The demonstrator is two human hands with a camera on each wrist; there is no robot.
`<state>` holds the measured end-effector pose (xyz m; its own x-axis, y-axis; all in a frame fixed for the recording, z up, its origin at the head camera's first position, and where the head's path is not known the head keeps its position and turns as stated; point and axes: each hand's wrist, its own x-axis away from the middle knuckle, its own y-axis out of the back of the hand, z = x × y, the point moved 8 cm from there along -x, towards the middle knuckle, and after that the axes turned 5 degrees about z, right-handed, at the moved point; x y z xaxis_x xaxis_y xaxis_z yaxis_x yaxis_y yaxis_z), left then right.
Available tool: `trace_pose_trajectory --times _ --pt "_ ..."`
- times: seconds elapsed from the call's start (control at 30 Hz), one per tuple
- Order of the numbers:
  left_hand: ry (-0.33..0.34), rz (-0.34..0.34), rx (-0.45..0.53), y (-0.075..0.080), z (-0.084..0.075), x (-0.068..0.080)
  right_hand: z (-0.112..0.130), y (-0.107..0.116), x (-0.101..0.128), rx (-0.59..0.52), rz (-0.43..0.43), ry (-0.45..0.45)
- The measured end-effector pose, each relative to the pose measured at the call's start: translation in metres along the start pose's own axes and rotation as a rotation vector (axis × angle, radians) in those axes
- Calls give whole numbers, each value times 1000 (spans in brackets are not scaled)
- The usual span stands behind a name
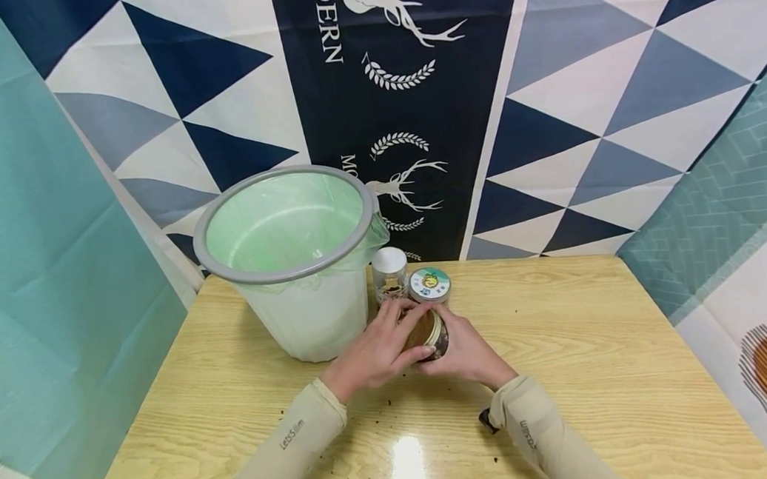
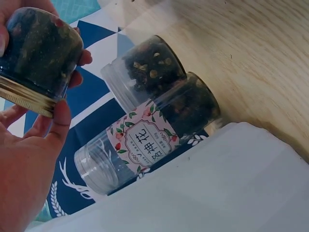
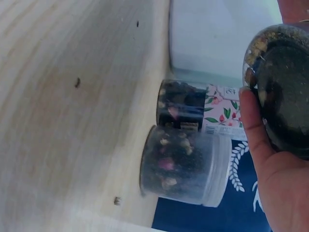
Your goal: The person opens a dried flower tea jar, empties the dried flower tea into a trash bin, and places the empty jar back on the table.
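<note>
Both hands hold one small glass jar (image 1: 428, 333) of dark dried bits with a gold lid, tilted just above the wooden table (image 1: 633, 370). My left hand (image 1: 381, 347) curls round the lid end; its thumb and fingers show by the gold rim of the jar (image 2: 38, 53). My right hand (image 1: 465, 352) grips the jar (image 3: 285, 87) by its glass body. Just behind stand a tall clear jar (image 1: 389, 272) with a white lid and floral label (image 2: 149, 140) and a short jar (image 1: 430, 284) with a printed lid.
A white bin (image 1: 289, 231) with a grey rim and green liner stands left of the jars, close to my left hand. Dark crumbs (image 1: 388, 402) lie scattered on the table near my wrists. Patterned cloth hangs behind and to both sides.
</note>
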<state>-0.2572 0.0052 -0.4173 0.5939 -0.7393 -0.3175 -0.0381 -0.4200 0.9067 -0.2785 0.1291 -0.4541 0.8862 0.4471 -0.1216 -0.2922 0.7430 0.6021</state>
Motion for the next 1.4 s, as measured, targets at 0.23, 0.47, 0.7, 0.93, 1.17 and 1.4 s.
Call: trace_pose_trajectory --times 0.23,0.47,0.7,0.93,1.17,1.4 --pt "-25 -42 -18 -1 -6 1 3 1 5 26 -40 15" --pt "-33 -25 -32 -9 -8 1 -3 -1 11 45 -67 6" --pt "-26 16 -69 -16 -10 1 -6 -4 18 48 -95 26" --pt "-25 33 -62 -19 -12 0 -6 -1 21 89 -122 30" --pt "49 -8 -60 -19 -1 -3 -1 -7 11 123 -76 76" --pt "130 -210 -140 -14 1 -11 6 -3 3 151 -99 78"
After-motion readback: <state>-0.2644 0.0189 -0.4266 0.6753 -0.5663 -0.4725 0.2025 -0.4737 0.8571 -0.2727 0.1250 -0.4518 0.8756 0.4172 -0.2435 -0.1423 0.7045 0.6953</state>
